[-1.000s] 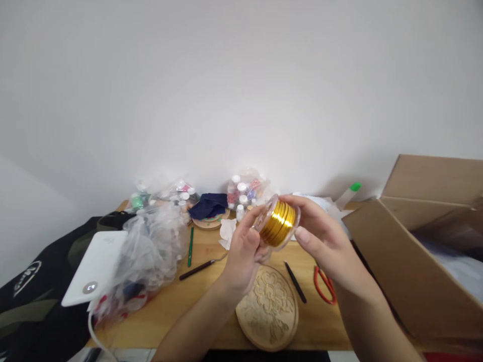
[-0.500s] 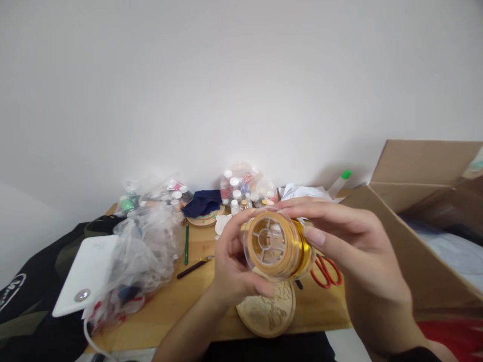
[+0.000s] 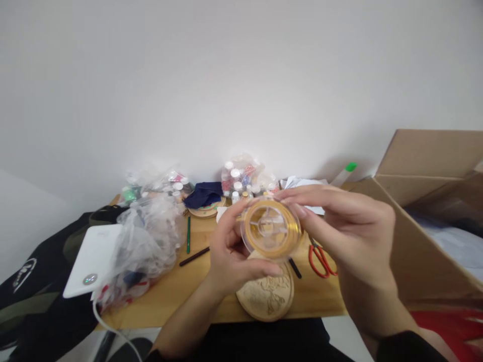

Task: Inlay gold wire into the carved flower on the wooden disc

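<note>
Above the table I hold a clear plastic spool (image 3: 270,229) wound with golden-yellow thread or wire, its open round end facing me. My left hand (image 3: 229,256) curls around the spool's left side, thumb beneath it. With fingertips and thumb, my right hand (image 3: 349,226) grips the upper right of the spool. Whether one spool or two are stacked here, I cannot tell. Below the hands lies a round pale hoop (image 3: 266,304) with a line pattern on its face, partly hidden by my left thumb.
Red-handled scissors (image 3: 320,261) lie to the right, beside an open cardboard box (image 3: 411,241). Leftward are a dark pen-like tool (image 3: 194,256), a green pencil (image 3: 188,235), a plastic bag (image 3: 151,241) and a white power bank (image 3: 92,261). Bagged small bottles (image 3: 241,178) stand by the wall.
The spool has turned so its round end faces me more squarely, hiding more of its golden side. My right hand has shifted slightly left, and the view has tilted a little.
</note>
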A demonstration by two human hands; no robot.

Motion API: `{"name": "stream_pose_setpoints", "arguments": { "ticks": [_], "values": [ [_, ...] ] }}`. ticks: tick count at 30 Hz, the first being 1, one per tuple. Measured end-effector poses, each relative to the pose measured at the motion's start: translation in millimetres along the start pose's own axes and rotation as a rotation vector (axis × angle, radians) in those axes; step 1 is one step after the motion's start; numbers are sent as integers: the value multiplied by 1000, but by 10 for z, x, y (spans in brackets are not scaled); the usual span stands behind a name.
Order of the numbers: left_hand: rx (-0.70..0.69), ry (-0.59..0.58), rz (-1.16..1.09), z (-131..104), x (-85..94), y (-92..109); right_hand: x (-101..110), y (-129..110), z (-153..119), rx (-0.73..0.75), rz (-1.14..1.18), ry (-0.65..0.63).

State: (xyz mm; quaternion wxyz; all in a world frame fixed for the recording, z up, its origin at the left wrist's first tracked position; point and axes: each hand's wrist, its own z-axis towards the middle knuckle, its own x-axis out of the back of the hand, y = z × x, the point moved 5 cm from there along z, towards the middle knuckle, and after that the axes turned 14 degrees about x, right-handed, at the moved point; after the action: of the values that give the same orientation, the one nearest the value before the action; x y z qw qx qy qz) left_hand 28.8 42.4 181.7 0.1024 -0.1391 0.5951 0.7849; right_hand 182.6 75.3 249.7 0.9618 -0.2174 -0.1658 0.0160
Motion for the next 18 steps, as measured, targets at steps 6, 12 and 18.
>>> {"name": "stream_pose_setpoints", "arguments": {
  "ticks": [6,12,18],
  "values": [
    [144,423,374,-166,517,-103,-519,329,-83,37,-200,-139],
    [555,681,1195,-275,1196,-367,-1571,1107,-483,-337,-171,-712],
    [789,559,1360,-171,1605,-661,-2104,1456,-769,-429,-231,-1004]
  ]
}}
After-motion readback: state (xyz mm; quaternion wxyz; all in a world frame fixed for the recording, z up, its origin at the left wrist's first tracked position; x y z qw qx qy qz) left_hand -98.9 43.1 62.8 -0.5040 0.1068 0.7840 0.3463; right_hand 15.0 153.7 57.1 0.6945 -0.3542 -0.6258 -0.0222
